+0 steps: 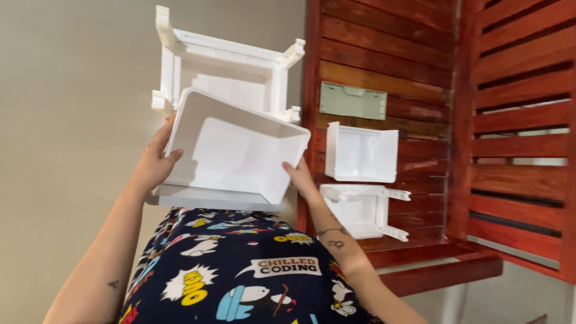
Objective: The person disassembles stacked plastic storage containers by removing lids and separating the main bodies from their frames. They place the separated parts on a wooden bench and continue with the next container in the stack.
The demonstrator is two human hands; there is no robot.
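We grasp the white drawer (231, 147) at both ends, left hand (155, 163) and right hand (301, 179), its long axis spanning between them, the white frame (225, 66) just behind

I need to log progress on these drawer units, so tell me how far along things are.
Done, apparently: a white frame stands assembled on the floor. In hand: the left hand and right hand hold a white drawer in front of it, not yet inserted. Left: another white drawer, a second frame and a green panel lie apart on the wooden slats.
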